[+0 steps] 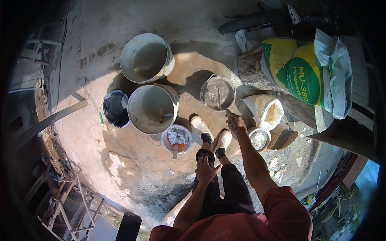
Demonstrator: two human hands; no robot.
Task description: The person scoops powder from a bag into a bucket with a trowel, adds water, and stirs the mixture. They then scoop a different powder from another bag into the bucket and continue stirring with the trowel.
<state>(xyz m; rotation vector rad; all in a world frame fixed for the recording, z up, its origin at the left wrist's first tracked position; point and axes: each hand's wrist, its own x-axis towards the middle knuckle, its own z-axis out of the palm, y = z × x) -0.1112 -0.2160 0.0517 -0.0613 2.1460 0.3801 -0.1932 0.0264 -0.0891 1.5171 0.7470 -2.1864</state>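
My right hand [236,121] is closed on the handle of a thin tool [219,98], whose metal end reaches into a round bucket [204,99] of grey wet mix. My left hand [206,170] rests on my left knee with its fingers spread, holding nothing. To the right of the bucket stands an open white sack [274,115], with a small tub [259,139] of pale material below it. A small bucket [165,142] with silvery foil and a wooden handle in it is left of my shoes.
Two large buckets [171,60] [175,98] of murky water and a black bucket [116,108] stand to the left. A yellow-green bag [295,72] lies on a ledge at the right. A tyre [253,22] is behind; a wooden frame [66,201] stands lower left.
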